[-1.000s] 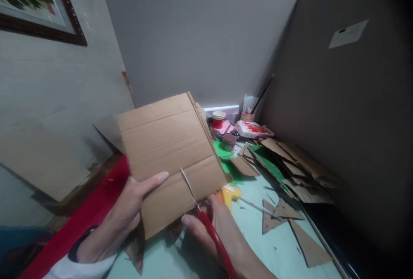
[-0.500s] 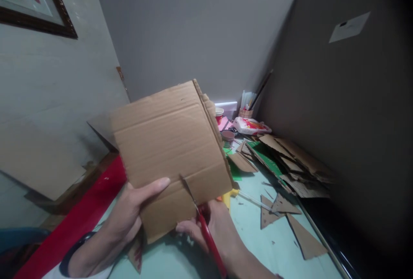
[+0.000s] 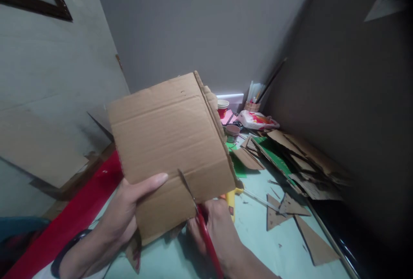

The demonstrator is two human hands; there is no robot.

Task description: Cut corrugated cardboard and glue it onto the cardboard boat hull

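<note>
A creased brown cardboard sheet (image 3: pixel 167 141) is held up in front of me, tilted, above the pale green tabletop. My left hand (image 3: pixel 129 206) grips its lower left edge, thumb flat on the face and fingers hidden behind. In my right hand (image 3: pixel 216 223) is a pair of scissors (image 3: pixel 208 240) with red handles. One blade lies over the face of the sheet, pointing up and left past the lower crease; the other blade is hidden behind the cardboard. The scissors sit at the sheet's bottom edge, right of my left thumb.
Triangular cardboard scraps (image 3: pixel 316 240) lie at the right, near a yellow glue gun (image 3: pixel 231 203). Behind them are stacked cardboard pieces (image 3: pixel 306 158), a paper cup (image 3: pixel 222 109), a tissue pack (image 3: pixel 256 120) and a pen holder (image 3: pixel 252 106). Grey panels (image 3: pixel 206 25) stand behind and right.
The view has tipped downward and shifted a little left. My right thumb has drawn in toward the scissor handles. The sheet and left hand keep nearly the same pose.
</note>
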